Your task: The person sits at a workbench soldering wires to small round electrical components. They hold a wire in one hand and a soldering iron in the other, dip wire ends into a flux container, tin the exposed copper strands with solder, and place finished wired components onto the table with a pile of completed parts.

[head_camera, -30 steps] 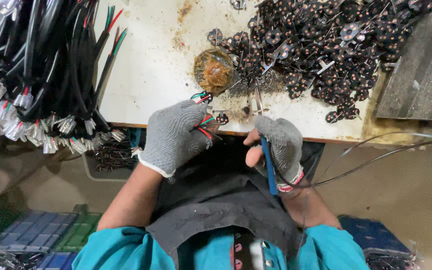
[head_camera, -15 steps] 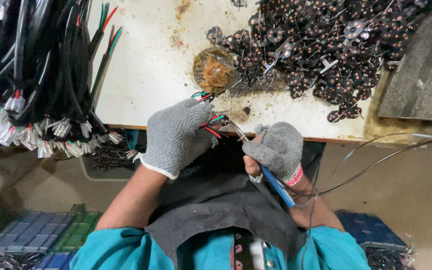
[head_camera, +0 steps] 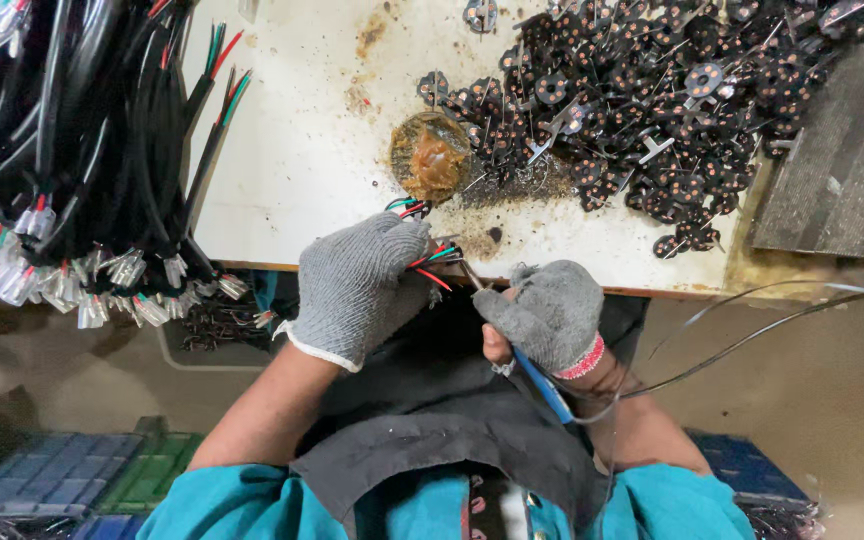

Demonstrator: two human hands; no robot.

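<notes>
My left hand (head_camera: 360, 285), in a grey knit glove, is closed around a small bundle of thin red, green and black wires (head_camera: 430, 255) at the near edge of the white table (head_camera: 292, 150). My right hand (head_camera: 544, 312), also gloved, grips a blue-handled soldering iron (head_camera: 540, 382) whose metal tip points up-left to the wire ends beside the left hand. A round tin of brown flux paste (head_camera: 430, 156) lies just beyond both hands.
A large heap of small dark round parts with metal pins (head_camera: 642, 100) covers the table's far right. Bundles of black cables with white connectors (head_camera: 72, 180) hang over the left edge. A grey slab (head_camera: 842, 170) is at right; blue and green trays (head_camera: 72, 475) lie on the floor.
My right hand has turned the soldering iron from upright to slanted and brought its tip over to the wire ends at my left hand. The left hand stayed almost still.
</notes>
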